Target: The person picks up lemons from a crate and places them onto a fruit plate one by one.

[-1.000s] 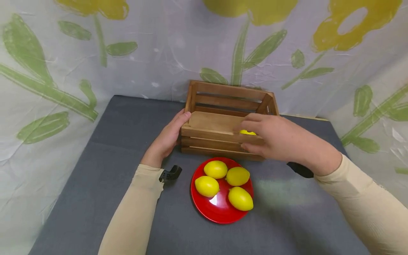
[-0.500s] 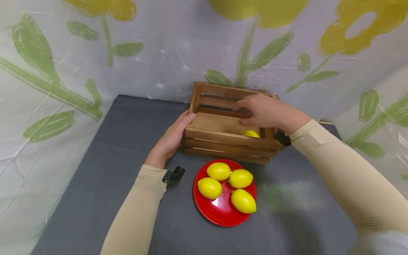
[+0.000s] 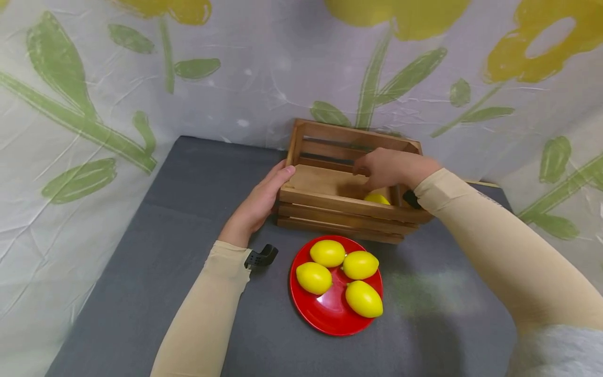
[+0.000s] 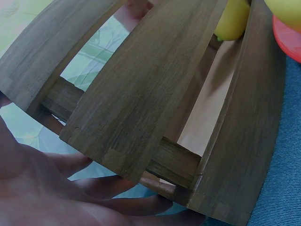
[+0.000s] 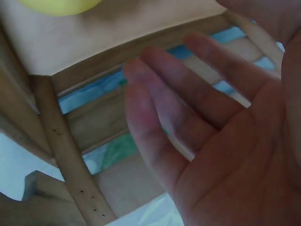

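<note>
A slatted wooden crate stands at the back of the table. My left hand grips its left end, the thumb over the top edge; in the left wrist view the fingers lie along the end of the slats. My right hand reaches into the crate from above, fingers relaxed and apart, with nothing in its palm in the right wrist view. One yellow lemon lies in the crate near the front slats, below that hand. In front of the crate, a red plate bears several lemons.
A dark grey cloth covers the table. Right behind the crate hangs a pale sheet painted with flowers, which also runs down both sides. The plate sits close to the crate's front.
My right hand has moved from the crate's front right side back and over its interior, uncovering the lemon inside. The left hand keeps its grip. The head view has shifted slightly.
</note>
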The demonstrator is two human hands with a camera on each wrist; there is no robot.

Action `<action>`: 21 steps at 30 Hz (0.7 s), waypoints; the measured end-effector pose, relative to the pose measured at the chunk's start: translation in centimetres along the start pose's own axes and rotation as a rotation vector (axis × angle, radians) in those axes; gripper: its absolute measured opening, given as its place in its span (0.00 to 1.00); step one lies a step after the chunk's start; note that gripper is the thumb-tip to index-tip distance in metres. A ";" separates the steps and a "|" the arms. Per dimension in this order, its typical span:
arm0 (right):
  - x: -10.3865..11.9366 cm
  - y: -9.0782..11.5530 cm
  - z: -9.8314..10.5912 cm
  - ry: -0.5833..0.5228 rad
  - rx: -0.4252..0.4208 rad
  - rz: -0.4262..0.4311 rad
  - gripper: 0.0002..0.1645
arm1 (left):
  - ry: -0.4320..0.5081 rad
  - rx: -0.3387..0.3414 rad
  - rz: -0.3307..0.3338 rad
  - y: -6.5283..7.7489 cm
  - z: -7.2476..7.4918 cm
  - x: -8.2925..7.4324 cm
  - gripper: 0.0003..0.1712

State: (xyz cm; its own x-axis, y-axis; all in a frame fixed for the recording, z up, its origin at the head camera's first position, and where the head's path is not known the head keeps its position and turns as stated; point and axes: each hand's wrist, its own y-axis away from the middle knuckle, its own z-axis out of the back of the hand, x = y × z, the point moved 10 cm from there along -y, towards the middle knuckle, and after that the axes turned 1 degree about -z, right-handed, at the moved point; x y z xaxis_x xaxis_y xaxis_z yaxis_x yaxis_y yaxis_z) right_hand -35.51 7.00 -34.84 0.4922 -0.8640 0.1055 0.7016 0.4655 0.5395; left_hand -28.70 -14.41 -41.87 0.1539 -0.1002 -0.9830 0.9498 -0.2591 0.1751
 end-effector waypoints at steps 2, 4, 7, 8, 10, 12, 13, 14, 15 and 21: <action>-0.1 -0.4 -0.6 0.019 0.027 -0.002 0.37 | 0.002 0.001 -0.004 0.0 0.0 -0.1 0.49; -0.2 -0.8 -1.0 0.036 0.046 -0.003 0.36 | 0.003 -0.001 -0.008 0.0 0.0 -0.1 0.50; -0.4 -1.4 -1.6 0.048 0.077 -0.007 0.35 | 0.009 -0.005 -0.012 0.0 0.1 -0.1 0.50; -0.5 -1.5 -1.8 0.052 0.089 -0.011 0.34 | 0.010 -0.006 -0.012 -0.1 0.1 0.0 0.50; -0.5 -1.8 -2.3 0.063 0.114 -0.006 0.33 | 0.011 -0.006 -0.015 -0.1 0.2 0.1 0.50; -0.8 -2.1 -2.9 0.070 0.137 -0.023 0.34 | 0.011 -0.005 -0.019 -0.2 0.2 0.1 0.50; -0.9 -2.1 -3.2 0.074 0.149 -0.033 0.34 | 0.012 -0.004 -0.020 -0.2 0.2 0.1 0.50; -1.0 -2.2 -3.5 0.076 0.162 -0.040 0.34 | 0.012 -0.002 -0.024 -0.2 0.1 0.0 0.50; -1.1 -2.3 -3.8 0.078 0.175 -0.046 0.35 | 0.011 -0.002 -0.026 -0.2 0.1 0.0 0.50; -1.3 -1.8 -5.7 -0.008 0.302 -0.088 0.34 | -0.001 -0.001 -0.048 -0.2 0.2 -0.2 0.51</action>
State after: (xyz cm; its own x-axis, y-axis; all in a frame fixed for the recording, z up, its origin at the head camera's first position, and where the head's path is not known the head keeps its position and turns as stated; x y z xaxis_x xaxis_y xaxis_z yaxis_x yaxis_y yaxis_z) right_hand -34.54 8.38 -40.72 0.4320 -0.9003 0.0534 0.5559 0.3124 0.7703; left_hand -28.94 -14.49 -41.66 0.1078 -0.0885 -0.9902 0.9564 -0.2628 0.1276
